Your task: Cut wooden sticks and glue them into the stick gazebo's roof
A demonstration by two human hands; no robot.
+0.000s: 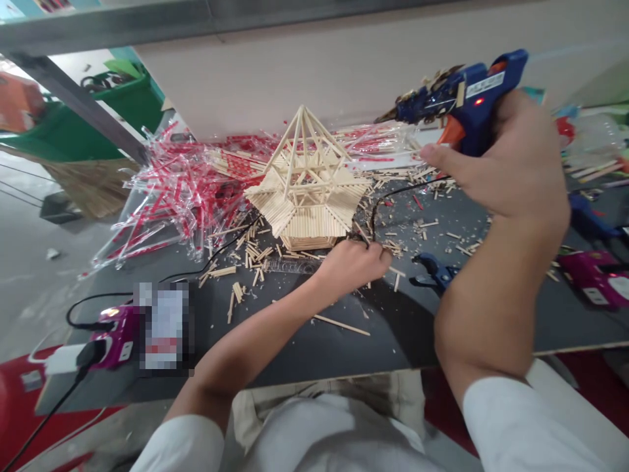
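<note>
My right hand [523,160] is raised over the right side of the table, wrapped round a blue hot glue gun [474,98] with an orange trigger and a lit red light. The nozzle points left, apart from everything. My left hand [354,265] is low on the table with curled fingers, closed on the gun's black cord [374,213]. Just behind that hand stands a model building [314,221] of thin wooden sticks, with a star-shaped roof and an open pointed frame on top. A clear ruler [292,265] lies in front of the model, partly hidden by my left forearm.
Cut stick pieces [255,255] litter the dark table [304,354]. Red-and-clear plastic wrappers [181,190] pile up at left. Blue-handled cutters [435,272] lie under my right forearm. A phone [167,324] and purple power strip [118,334] sit front left; another power strip [597,278] is at right.
</note>
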